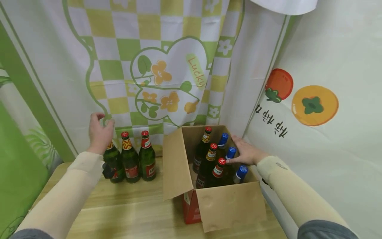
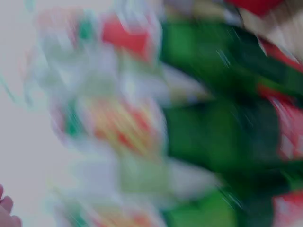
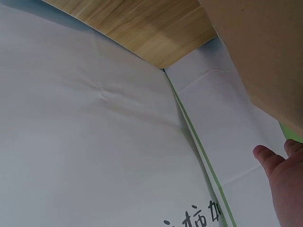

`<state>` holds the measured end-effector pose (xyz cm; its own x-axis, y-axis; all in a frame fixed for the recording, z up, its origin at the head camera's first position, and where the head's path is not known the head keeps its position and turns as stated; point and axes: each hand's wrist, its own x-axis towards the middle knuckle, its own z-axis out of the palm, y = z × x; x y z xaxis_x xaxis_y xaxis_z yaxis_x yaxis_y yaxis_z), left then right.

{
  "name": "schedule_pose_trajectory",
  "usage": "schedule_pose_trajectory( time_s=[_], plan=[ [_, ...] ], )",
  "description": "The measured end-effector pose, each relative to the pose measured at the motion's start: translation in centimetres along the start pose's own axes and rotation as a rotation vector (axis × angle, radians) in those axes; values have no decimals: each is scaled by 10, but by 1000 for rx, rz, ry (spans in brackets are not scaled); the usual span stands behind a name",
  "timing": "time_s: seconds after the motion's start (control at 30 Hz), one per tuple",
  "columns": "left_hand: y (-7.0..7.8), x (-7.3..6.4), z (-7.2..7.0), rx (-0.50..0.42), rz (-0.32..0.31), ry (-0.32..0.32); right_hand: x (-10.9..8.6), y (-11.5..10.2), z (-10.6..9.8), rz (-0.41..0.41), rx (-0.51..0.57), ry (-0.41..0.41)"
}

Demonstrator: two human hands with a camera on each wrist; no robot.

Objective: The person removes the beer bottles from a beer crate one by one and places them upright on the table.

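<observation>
In the head view my left hand (image 1: 100,132) is over the leftmost of three green beer bottles standing in a row, its thumb and fingers apart with nothing between them. The middle bottle (image 1: 130,166) and the right bottle (image 1: 147,162) have red caps. My right hand (image 1: 249,152) rests at the right rim of an open cardboard box (image 1: 228,204), fingers spread, thumb reaching inward over the rim. Inside the box stand several bottles, some with red caps (image 1: 221,161), others with blue caps (image 1: 230,152). The left wrist view is blurred; fingertips (image 2: 5,210) show at its edge.
Everything stands on a wooden table (image 1: 128,209). A checkered curtain (image 1: 134,30) hangs behind the bottles, and a white printed sheet (image 1: 328,159) is on the right. The box's left flap (image 1: 176,166) sticks out toward the row of bottles; its front flap hangs outward.
</observation>
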<state>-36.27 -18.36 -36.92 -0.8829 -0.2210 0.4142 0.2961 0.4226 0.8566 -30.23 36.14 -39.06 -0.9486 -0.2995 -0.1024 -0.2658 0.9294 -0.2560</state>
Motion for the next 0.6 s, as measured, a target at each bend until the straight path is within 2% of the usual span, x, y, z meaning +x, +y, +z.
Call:
schedule_pose_trajectory(
  time_s=[0.07, 0.1, 0.17, 0.2, 0.23, 0.3, 0.4, 0.47, 0.6],
  plan=[
    [29, -9, 18, -28, 134, -19, -1, 0, -1, -1, 3, 2],
    [43, -15, 28, -43, 189, -57, -1, 1, -2, 1, 4, 4],
    [69, -28, 51, -67, 280, -169, -1, 0, -3, 6, 6, 9],
    [81, -36, 62, -83, 297, -241, -1, 0, -3, 4, 5, 13],
    [91, -44, 73, -107, 302, -318, -1, -1, -4, 0, 0, 16],
    [109, -59, 94, -151, 258, -468, -1, -2, -3, 1, -9, 10],
    [128, -76, 121, -215, 175, -627, -2, -3, -2, -7, -17, 2],
    [138, -84, 134, -232, 140, -677, -1, -3, -1, -4, -14, -1],
    [151, -95, 156, -226, 124, -727, -1, -2, 0, 1, 7, 9]
  ],
)
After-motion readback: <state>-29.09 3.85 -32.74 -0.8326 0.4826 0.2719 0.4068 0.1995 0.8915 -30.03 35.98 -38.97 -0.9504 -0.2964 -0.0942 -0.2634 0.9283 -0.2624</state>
